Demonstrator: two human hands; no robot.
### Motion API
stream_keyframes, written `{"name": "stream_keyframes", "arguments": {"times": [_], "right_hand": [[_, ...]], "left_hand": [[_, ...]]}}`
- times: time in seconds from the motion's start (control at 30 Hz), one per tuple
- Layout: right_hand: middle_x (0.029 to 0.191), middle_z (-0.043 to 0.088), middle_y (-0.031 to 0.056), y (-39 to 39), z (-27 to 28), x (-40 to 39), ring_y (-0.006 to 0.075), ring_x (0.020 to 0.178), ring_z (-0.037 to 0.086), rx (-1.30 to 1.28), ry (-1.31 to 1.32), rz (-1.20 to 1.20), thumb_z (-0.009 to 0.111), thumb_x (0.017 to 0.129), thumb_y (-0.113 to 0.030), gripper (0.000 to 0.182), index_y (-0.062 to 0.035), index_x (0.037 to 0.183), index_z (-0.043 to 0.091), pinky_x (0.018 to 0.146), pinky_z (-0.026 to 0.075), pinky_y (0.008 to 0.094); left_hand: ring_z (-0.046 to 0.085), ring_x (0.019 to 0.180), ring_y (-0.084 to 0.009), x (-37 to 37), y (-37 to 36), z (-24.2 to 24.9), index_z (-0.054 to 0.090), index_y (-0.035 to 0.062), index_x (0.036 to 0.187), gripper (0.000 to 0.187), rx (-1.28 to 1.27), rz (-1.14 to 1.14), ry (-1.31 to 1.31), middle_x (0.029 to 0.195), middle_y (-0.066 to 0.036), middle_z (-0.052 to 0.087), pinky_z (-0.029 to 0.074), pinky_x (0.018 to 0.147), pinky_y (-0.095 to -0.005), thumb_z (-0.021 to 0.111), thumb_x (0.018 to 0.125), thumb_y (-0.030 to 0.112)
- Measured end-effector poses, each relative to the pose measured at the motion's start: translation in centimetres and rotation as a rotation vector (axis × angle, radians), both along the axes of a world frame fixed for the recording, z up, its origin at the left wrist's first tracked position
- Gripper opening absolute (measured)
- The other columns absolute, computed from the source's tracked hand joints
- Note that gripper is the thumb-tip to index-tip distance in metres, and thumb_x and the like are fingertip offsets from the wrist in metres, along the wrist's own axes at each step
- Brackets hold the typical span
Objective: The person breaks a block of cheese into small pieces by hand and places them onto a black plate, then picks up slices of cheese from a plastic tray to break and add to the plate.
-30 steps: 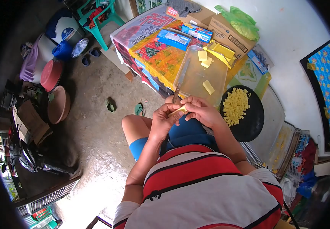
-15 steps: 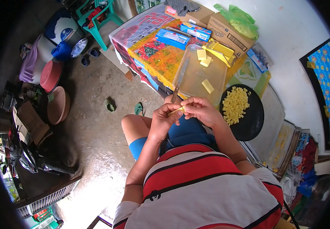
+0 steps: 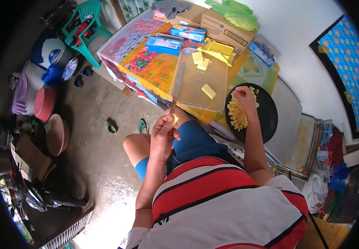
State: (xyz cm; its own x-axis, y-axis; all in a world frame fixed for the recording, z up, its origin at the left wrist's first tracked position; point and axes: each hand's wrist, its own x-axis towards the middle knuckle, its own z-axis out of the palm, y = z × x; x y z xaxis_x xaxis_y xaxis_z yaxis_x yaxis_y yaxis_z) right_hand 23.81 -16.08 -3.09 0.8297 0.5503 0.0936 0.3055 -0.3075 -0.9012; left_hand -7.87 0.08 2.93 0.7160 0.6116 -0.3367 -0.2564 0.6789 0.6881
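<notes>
Fingers of the left hand (image 3: 161, 132) pinch a small yellow piece (image 3: 174, 120), gap narrow, at center frame over the thighs; right hand (image 3: 245, 98) has fingers bent in over the yellow cubes (image 3: 236, 116) on the black plate (image 3: 267, 120), right of center, can't tell if they grip anything. Risk: piece looks smooth, could slide out and drop to the lap if the left pinch loosens; cubes near the plate edge could spill if the right fingers or wrist nudge them. Knife (image 3: 179, 79) lies across the clear tray (image 3: 194, 83), handle sticking out near the left hand, so a forearm bump could tip it off; contact there unclear. More yellow slabs (image 3: 208, 91) on the tray. Left forearm angles up from bottom center, elbow bent; right forearm reaches nearly straight up, wrist bent, hand curled downward.
</notes>
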Motion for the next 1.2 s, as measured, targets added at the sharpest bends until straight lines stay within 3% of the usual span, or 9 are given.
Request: {"name": "stream_keyframes", "arguments": {"times": [0.07,0.27,0.57,0.67,0.77,0.83,0.9,1.07,1.2], "right_hand": [[0.083,0.066,0.0102,-2.0,-0.1,2.0,0.0177,0.073,0.063,-0.184,-0.244,-0.162,0.067,0.08,-0.013,0.02,-0.0026,0.097,0.067,0.069,0.049,0.0288],[0.093,0.067,0.0167,-4.6,-0.8,5.1,0.0299,0.087,0.065,-0.499,-0.235,-0.237,0.06,0.085,-0.024,0.027,-0.0028,0.099,0.069,0.079,0.05,0.0363],[0.099,0.067,0.0163,-4.4,0.5,4.9,0.0299,0.094,0.064,-0.371,-0.131,-0.288,0.056,0.089,-0.032,0.036,-0.0039,0.11,0.064,0.083,0.048,0.0373],[0.102,0.066,0.0153,-3.9,-0.5,4.4,0.0305,0.092,0.064,-0.292,-0.359,-0.305,0.057,0.089,-0.035,0.039,-0.0041,0.112,0.063,0.084,0.048,0.0369],[0.102,0.067,0.0114,-1.6,2.9,0.6,0.0245,0.09,0.065,-0.164,-0.299,-0.115,0.061,0.088,-0.029,0.036,-0.0043,0.114,0.062,0.083,0.049,0.033],[0.099,0.066,0.0076,0.4,4.5,-2.9,0.0156,0.09,0.063,0.1,0.106,0.203,0.064,0.088,-0.02,0.032,-0.0016,0.113,0.061,0.081,0.049,0.0281],[0.099,0.065,0.0059,2.0,8.2,-7.6,0.0099,0.092,0.061,0.151,0.401,0.441,0.065,0.087,-0.013,0.03,0.001,0.113,0.06,0.08,0.049,0.0248],[0.105,0.063,0.0062,4.4,8.5,-12.9,0.0099,0.096,0.06,0.253,0.687,0.709,0.065,0.085,0.0,0.033,0.0004,0.117,0.057,0.085,0.049,0.0246],[0.102,0.063,0.0069,5.2,9.1,-14.2,0.0111,0.093,0.06,0.244,0.717,0.733,0.066,0.084,0.0,0.033,0.0013,0.115,0.057,0.083,0.049,0.0253]], "left_hand": [[0.056,0.06,-0.0133,0.2,0.0,-0.1,0.056,0.003,0.109,0.024,0.01,-0.02,-0.006,0.082,-0.007,0.059,0.049,0.054,-0.0277,0.06,0.091,0.018],[0.059,0.061,-0.0135,1.1,-0.7,0.2,0.055,0.0001,0.113,0.024,0.034,-0.083,0.038,0.085,-0.008,0.062,0.052,0.057,-0.028,0.058,0.09,0.008],[0.063,0.066,-0.0146,1.5,-1.0,0.0,0.054,-0.0008,0.114,0.029,0.089,-0.092,0.002,0.091,-0.01,0.062,0.057,0.062,-0.0279,0.06,0.086,-0.001],[0.063,0.067,-0.014,1.5,-1.0,0.1,0.053,-0.0006,0.115,0.03,0.116,-0.09,0.038,0.091,-0.009,0.061,0.057,0.063,-0.0274,0.06,0.086,-0.002],[0.063,0.067,-0.0136,1.5,-1.0,0.1,0.053,-0.0004,0.115,0.032,0.151,-0.105,0.018,0.093,-0.009,0.06,0.057,0.063,-0.0276,0.06,0.085,-0.004],[0.063,0.068,-0.0136,1.5,-1.2,0.2,0.053,-0.0003,0.115,0.032,0.184,-0.104,0.014,0.093,-0.009,0.06,0.057,0.063,-0.0276,0.06,0.084,-0.006],[0.063,0.069,-0.0134,1.6,-1.2,0.0,0.052,-0.0006,0.115,0.033,0.238,-0.106,0.002,0.094,-0.01,0.06,0.057,0.063,-0.0273,0.061,0.084,-0.007],[0.062,0.074,-0.0129,1.0,-1.3,0.7,0.052,-0.0011,0.115,0.034,0.359,-0.121,0.015,0.096,-0.011,0.063,0.055,0.065,-0.0261,0.062,0.084,-0.006],[0.061,0.076,-0.0123,0.4,-1.3,0.8,0.051,-0.0018,0.114,0.033,0.38,-0.11,0.007,0.097,-0.012,0.063,0.054,0.066,-0.0255,0.061,0.084,-0.007]]}}
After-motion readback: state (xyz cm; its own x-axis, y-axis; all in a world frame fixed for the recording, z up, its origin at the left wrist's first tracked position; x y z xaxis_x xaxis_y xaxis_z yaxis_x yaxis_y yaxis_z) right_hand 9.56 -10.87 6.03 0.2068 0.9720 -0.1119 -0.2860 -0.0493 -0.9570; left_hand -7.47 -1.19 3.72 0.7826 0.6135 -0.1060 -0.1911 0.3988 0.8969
